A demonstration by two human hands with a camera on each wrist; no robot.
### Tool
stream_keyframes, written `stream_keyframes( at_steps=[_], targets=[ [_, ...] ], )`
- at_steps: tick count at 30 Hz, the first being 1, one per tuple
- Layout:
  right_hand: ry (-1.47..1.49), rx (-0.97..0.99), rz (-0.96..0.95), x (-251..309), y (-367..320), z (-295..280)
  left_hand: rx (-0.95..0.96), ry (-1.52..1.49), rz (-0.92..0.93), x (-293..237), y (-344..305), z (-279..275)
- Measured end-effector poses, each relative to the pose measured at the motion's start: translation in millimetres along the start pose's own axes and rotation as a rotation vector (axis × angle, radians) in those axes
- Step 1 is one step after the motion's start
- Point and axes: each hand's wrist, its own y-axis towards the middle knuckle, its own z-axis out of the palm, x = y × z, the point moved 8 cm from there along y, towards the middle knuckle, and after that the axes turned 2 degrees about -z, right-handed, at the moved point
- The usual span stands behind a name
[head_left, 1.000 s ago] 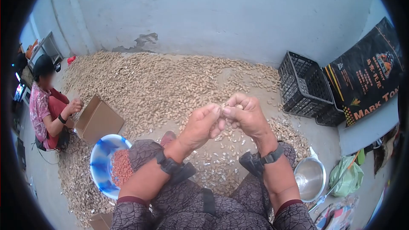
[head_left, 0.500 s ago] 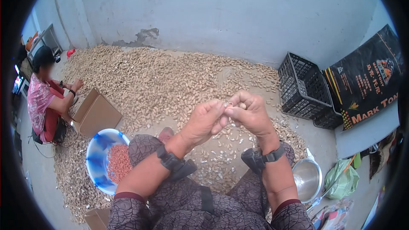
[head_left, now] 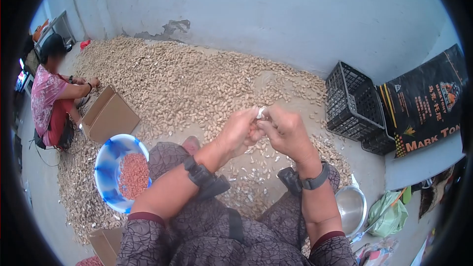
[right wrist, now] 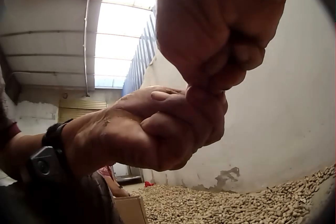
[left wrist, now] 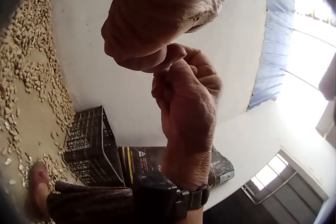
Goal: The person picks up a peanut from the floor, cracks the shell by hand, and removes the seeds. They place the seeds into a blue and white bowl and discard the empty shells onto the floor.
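Observation:
In the head view my left hand and right hand meet in front of me, above the floor. Between their thumbs and fingers they pinch a peanut shell, its pale inside showing. The other fingers of both hands are curled in. Fingers hide the shell in both wrist views, where the left hand and right hand touch at the fingertips. Unshelled peanuts lie heaped beyond the hands. Reddish shelled kernels fill part of a blue-and-white basin by my left knee.
A person sits at the far left beside a cardboard box. On the right stand black plastic crates, a black printed sack, a metal bowl and a green bag. Empty shells litter the floor at left.
The shell between my fingertips now shows its pale inside, and my right hand has turned slightly. The seated person's hands have moved down toward the heap. The head view has shifted slightly.

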Motion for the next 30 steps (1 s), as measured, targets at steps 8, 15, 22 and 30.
stream_keyframes(
  at_steps=[8, 15, 22, 30],
  targets=[
    [0.684, 0.057, 0.493, -34, -6, 1, -0.013, 0.055, -0.031, -4, -1, -3],
    [0.765, 0.320, 0.605, -36, -20, -18, 0.062, 0.411, -0.084, -25, -19, 2],
    [0.757, 0.230, 0.768, -43, -19, -1, 0.081, 0.390, 0.102, -34, -17, 11],
    [0.814, 0.212, 0.982, -47, -26, 40, 0.038, 0.627, 0.173, -23, -10, 19]
  ],
)
